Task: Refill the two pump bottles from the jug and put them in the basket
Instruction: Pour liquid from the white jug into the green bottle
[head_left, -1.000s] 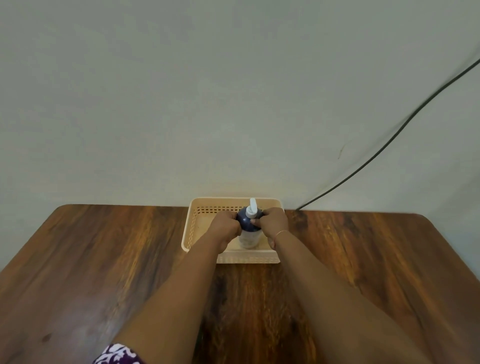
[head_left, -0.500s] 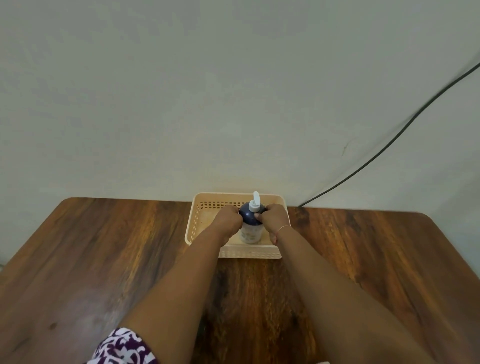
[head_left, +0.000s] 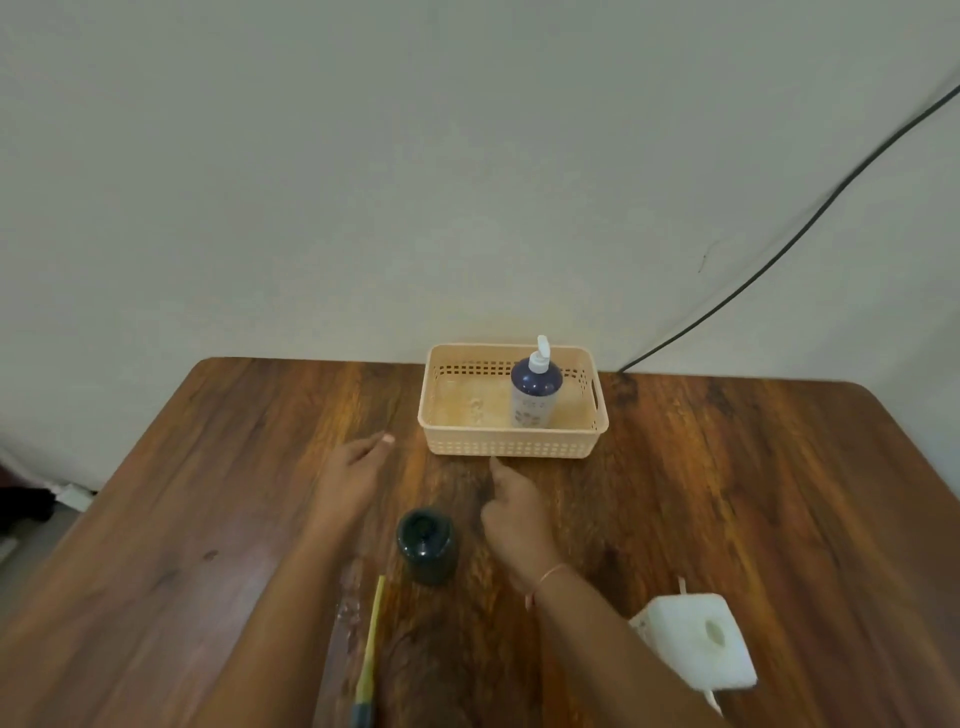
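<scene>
The fingers (head_left: 382, 441) of the left hand (head_left: 353, 475) are spread loose and hold nothing; those of the right hand (head_left: 511, 512) are curled, one pointing toward the basket, also empty. The wooden surface (head_left: 753, 493) carries everything. A peach basket (head_left: 511, 447) sits at the far edge, with a blue-and-white pump bottle (head_left: 534, 395) upright inside it. A white jug (head_left: 701, 642) stands near the front right. A dark open bottle (head_left: 427, 545) stands between the hands. A yellow stick (head_left: 373, 634) lies near the front edge.
</scene>
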